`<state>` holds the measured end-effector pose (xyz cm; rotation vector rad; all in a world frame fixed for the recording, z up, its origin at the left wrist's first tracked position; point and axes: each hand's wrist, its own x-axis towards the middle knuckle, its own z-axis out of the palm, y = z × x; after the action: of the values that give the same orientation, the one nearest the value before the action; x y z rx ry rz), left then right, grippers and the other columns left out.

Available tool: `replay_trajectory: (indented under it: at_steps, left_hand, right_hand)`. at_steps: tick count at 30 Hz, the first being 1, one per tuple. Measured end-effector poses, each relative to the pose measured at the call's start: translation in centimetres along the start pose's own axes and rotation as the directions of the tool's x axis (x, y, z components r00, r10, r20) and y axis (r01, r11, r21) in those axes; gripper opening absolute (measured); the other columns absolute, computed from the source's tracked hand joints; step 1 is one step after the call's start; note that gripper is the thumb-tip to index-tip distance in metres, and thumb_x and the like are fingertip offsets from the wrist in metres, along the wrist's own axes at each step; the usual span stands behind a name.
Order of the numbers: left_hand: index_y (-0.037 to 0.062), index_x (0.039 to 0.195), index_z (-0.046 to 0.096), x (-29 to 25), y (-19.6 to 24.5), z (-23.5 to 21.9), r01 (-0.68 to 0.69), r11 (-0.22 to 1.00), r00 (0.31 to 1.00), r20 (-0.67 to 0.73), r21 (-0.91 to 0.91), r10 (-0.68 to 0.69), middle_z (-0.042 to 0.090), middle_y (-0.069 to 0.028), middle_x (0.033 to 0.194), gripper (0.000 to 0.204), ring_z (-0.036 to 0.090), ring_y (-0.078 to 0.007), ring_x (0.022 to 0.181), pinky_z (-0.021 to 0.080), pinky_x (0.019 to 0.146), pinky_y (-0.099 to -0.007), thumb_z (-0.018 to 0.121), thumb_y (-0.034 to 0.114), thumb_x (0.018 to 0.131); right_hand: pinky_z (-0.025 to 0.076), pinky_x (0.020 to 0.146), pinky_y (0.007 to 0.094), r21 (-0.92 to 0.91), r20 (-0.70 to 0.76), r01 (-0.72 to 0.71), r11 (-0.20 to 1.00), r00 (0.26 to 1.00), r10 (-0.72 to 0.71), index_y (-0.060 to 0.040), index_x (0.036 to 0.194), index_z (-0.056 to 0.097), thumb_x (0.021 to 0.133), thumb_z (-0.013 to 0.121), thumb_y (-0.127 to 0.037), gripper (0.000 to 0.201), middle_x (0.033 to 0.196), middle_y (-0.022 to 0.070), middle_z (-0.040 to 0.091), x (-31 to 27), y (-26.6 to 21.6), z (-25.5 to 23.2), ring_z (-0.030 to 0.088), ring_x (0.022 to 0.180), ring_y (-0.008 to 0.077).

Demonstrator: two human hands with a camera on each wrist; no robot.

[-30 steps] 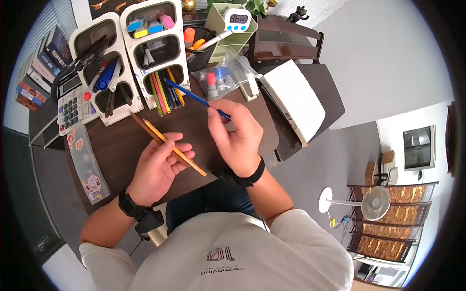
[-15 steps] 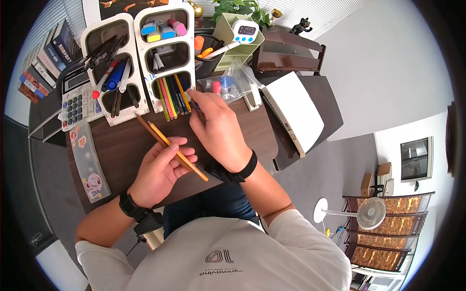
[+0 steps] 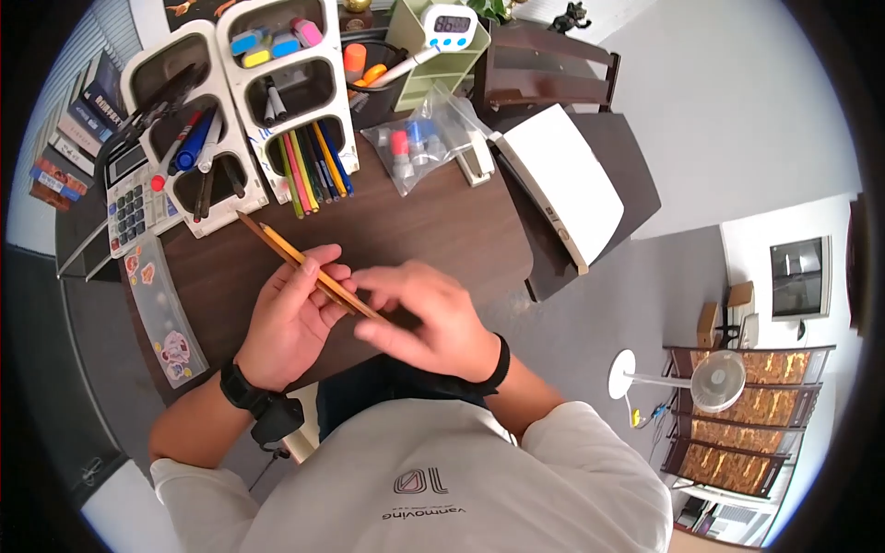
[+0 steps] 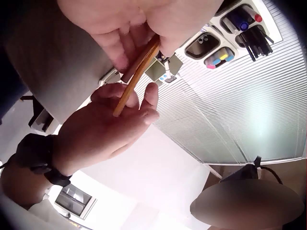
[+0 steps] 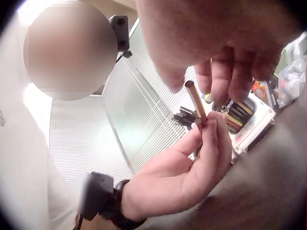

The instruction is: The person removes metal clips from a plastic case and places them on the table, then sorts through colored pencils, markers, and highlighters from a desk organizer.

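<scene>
In the head view my left hand (image 3: 290, 318) grips a yellow pencil (image 3: 282, 243) and a brown pencil (image 3: 252, 227), their points toward the organizers. My right hand (image 3: 433, 318) hovers beside their rear ends, thumb and fingers spread around them; both wrist views show a gap between its fingers and the pencils. Several coloured pencils (image 3: 302, 180) lean in the front compartment of the right white organizer (image 3: 237, 78), with a blue pencil (image 3: 337, 166) at their right edge.
The left white organizer (image 3: 249, 210) holds pens and markers, beside a calculator (image 3: 134, 207). A sticker-covered pouch (image 3: 161, 309) lies at the table's left. Farther right are a plastic bag (image 3: 433, 147) with small bottles, a stapler (image 3: 476, 161) and a white box (image 3: 562, 180). A timer (image 3: 450, 26) stands behind.
My right hand carried the blue pencil to the right organizer's front compartment, let it go there, and came back to the pencils in my left hand. The left hand kept its grip.
</scene>
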<state>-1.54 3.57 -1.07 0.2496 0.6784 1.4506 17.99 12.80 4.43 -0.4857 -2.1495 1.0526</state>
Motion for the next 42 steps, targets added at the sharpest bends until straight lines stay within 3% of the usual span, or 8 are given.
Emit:
replay_trajectory:
  at_steps: [10,13,21,23,28,35,37,42]
  left_hand:
    - [0.0062,0.138,0.061,-0.1,0.5,-0.1,-0.044,0.998,0.994,0.102,-0.045,0.048,0.073,-0.0063,0.113,0.039,0.072,-0.0188,0.105,0.06,0.092,-0.0356,0.051,0.036,0.114]
    - [0.0072,0.136,0.063,0.0,0.4,-0.2,-0.049,0.998,0.995,0.086,-0.04,0.052,0.074,-0.0053,0.108,0.04,0.072,-0.0179,0.099,0.06,0.088,-0.035,0.051,0.039,0.114]
    - [0.008,0.123,0.068,-0.3,0.8,1.0,-0.012,0.999,1.0,-0.027,0.047,0.014,0.072,-0.0035,0.098,0.05,0.07,-0.0177,0.09,0.058,0.083,-0.035,0.044,0.051,0.114]
    - [0.0086,0.115,0.068,-0.3,0.8,1.8,-0.013,0.999,0.99,-0.14,0.031,0.017,0.064,-0.0006,0.086,0.051,0.062,-0.0151,0.077,0.051,0.072,-0.0315,0.042,0.052,0.113]
    - [0.0182,0.097,0.059,-0.4,0.9,0.9,0.019,1.0,0.998,-0.066,0.011,-0.019,0.052,0.0044,0.078,0.038,0.047,-0.0105,0.064,0.037,0.061,-0.0269,0.047,0.051,0.112]
    - [0.0118,0.1,0.06,-0.4,0.8,1.0,0.009,1.0,0.997,-0.078,-0.009,-0.009,0.047,0.0027,0.074,0.046,0.045,-0.011,0.065,0.035,0.062,-0.0273,0.041,0.052,0.114]
    - [0.0123,0.1,0.06,-0.2,0.4,0.6,-0.031,0.999,0.999,-0.038,-0.016,0.03,0.047,0.0023,0.074,0.047,0.045,-0.0111,0.065,0.036,0.061,-0.0274,0.039,0.052,0.114]
    - [0.0121,0.1,0.059,-0.4,0.6,0.7,-0.041,0.999,0.999,0.007,-0.029,0.041,0.05,0.0004,0.074,0.049,0.047,-0.0114,0.066,0.038,0.062,-0.0276,0.036,0.053,0.115]
  right_hand:
    - [0.057,0.074,0.036,0.02,-0.093,0.251,0.968,0.964,-0.248,0.0027,0.115,0.076,0.088,0.081,0.002,0.028,0.098,0.0135,0.073,0.3,-1.1,-2.5,0.072,0.083,0.0251]
    - [0.057,0.074,0.037,-0.134,-0.198,0.228,0.965,0.947,-0.251,-0.0026,0.113,0.077,0.086,0.08,0.001,0.027,0.098,0.0098,0.074,1.7,-2.1,-3.3,0.072,0.086,0.0267]
    - [0.053,0.075,0.0384,-0.47,-0.158,0.265,0.842,0.913,-0.376,-0.0087,0.111,0.076,0.086,0.082,-0.01,0.025,0.092,0.0054,0.072,7.7,1.3,1.5,0.069,0.084,0.0266]
    - [0.053,0.075,0.038,-0.487,-0.133,0.263,0.833,0.92,-0.368,-0.0093,0.11,0.077,0.086,0.081,-0.011,0.024,0.092,0.005,0.072,8.6,1.4,2.4,0.068,0.084,0.0265]
    - [0.049,0.088,0.0419,-0.536,-0.084,0.25,0.806,0.935,-0.345,-0.0097,0.108,0.077,0.086,0.082,-0.02,0.025,0.096,0.0051,0.071,9.8,1.7,3.8,0.066,0.093,0.0282]
    - [0.048,0.095,0.0433,-0.543,-0.037,0.243,0.804,0.95,-0.311,-0.0088,0.112,0.077,0.085,0.083,-0.023,0.032,0.105,0.0063,0.071,9.2,0.7,3.1,0.064,0.101,0.0296]
    - [0.051,0.087,0.0418,-0.414,-0.055,0.365,0.834,0.904,-0.423,-0.0078,0.118,0.076,0.083,0.086,-0.027,0.041,0.1,0.0064,0.071,8.1,0.3,1.9,0.065,0.093,0.0283]
    - [0.052,0.069,0.0373,-0.115,0.151,0.324,0.939,0.94,-0.306,-0.0056,0.121,0.075,0.083,0.089,-0.028,0.046,0.092,0.0063,0.069,3.3,-0.6,0.2,0.065,0.077,0.0248]
